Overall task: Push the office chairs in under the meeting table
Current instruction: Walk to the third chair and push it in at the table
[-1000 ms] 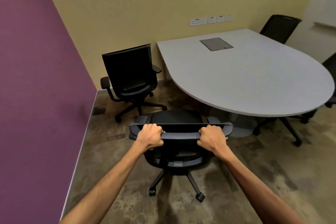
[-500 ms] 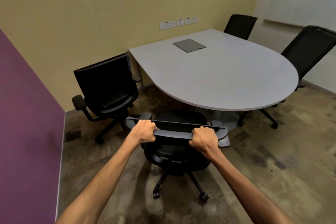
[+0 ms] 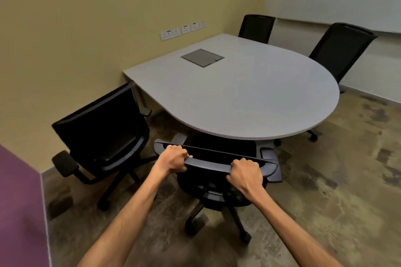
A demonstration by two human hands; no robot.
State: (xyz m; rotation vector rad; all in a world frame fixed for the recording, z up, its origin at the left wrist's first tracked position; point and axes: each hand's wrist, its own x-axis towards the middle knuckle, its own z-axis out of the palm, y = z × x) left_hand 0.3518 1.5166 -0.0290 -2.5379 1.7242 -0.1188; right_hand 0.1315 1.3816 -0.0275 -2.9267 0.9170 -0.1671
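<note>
Table (image 3: 249, 93) grey, rounded near edge. Held chair (image 3: 217, 158) seat partly under that edge. Risk: armrests (image 3: 269, 154) catch rim; neighbour chair (image 3: 102, 132) close left. Left hand (image 3: 173, 158), right hand (image 3: 245, 173): grip clenched round backrest top.

Wall sockets (image 3: 182, 30) (yellow wall (image 3: 86, 28))

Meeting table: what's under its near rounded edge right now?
Under the meeting table's near edge sits the front of the held chair's seat, both hands gripping its backrest top. Part of a grey table base shows beside it; the rest underneath is hidden by the tabletop.
</note>
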